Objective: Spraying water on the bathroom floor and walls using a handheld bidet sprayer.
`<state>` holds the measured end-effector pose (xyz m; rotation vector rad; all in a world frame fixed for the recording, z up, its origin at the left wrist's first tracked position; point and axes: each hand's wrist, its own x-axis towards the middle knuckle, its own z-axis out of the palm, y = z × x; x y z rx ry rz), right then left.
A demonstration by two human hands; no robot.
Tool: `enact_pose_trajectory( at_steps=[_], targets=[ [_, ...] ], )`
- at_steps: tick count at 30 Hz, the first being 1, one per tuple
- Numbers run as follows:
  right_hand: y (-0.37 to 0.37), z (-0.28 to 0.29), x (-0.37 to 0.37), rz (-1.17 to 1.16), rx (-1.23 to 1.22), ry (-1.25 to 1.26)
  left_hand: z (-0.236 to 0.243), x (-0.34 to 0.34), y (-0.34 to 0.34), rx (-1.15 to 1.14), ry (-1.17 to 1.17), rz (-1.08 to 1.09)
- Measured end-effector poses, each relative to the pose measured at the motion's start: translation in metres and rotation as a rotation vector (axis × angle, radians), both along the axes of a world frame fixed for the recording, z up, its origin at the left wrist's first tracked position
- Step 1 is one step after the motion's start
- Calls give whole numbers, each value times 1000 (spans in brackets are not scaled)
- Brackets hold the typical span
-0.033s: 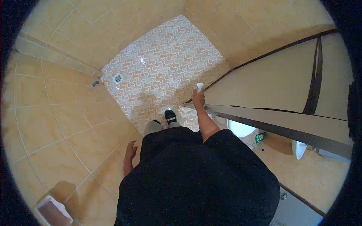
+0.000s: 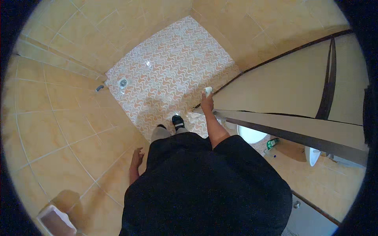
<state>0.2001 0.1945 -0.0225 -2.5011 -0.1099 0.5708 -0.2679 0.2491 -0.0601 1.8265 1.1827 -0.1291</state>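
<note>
My right hand (image 2: pixel 206 103) is stretched forward over the tiled floor, its fingers wrapped round a small white cylindrical container (image 2: pixel 208 90). The container's pale round end points away from me; its exact kind does not show. Close beside it runs the dark bottom edge of a beige partition panel (image 2: pixel 271 86). My left hand (image 2: pixel 137 156) hangs low by my left side near the yellow wall, holding nothing, with its fingers loosely bent and apart.
A patterned floor (image 2: pixel 173 59) with a round drain (image 2: pixel 123 82) lies ahead, a pipe stub (image 2: pixel 100 88) at its left edge. My shoe (image 2: pixel 178 121) stands on it. Beyond the partition are a white toilet (image 2: pixel 252 135), a green pack (image 2: pixel 271 143) and a washbasin (image 2: pixel 312 156). A framed mirror (image 2: pixel 57 222) hangs lower left.
</note>
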Motion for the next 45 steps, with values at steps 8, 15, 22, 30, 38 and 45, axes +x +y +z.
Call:
enact_pose_trajectory(
  at_steps=[8,15,22,30,38,45],
  targets=[
    [0,-26,-3,-2,-65,100,39,1,27,0,119,-83],
    [-4,-49,-7,70,-30,163,14,-55,65,-107,61,67],
    [-12,-82,0,94,10,257,45,-33,76,-128,144,87],
    [2,-102,-2,86,64,314,27,-47,80,-173,133,79],
    [24,-88,-10,99,3,531,37,-65,57,1,104,-11],
    [12,-159,-10,122,-64,152,31,-80,30,-94,89,62]
  ],
)
